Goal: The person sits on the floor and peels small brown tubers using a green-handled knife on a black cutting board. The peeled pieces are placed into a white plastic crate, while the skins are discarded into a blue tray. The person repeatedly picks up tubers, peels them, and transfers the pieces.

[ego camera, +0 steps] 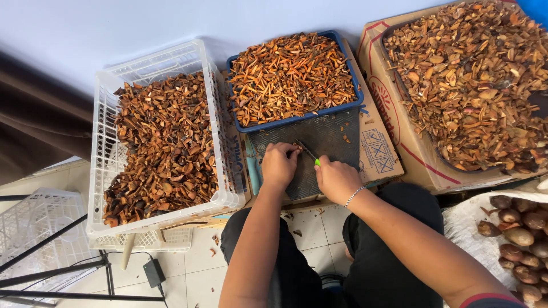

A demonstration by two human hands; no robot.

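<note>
My right hand point(338, 179) grips a small knife with a green handle point(311, 155), its blade pointing up and left toward my left hand. My left hand point(278, 164) is closed, fingertips pinching something small at the blade tip; the piece itself is hidden by the fingers. Both hands rest over a dark grey mesh board point(331, 137) that lies in front of my knees. A thin bracelet circles my right wrist.
A blue tray point(353, 85) of orange-brown slivers sits just beyond the board. A white plastic crate point(108, 171) of brown chips stands left; a cardboard box point(394, 137) of husk pieces right. Whole brown nuts point(522, 236) lie on a white sack at lower right. An empty white crate and black stand legs are lower left.
</note>
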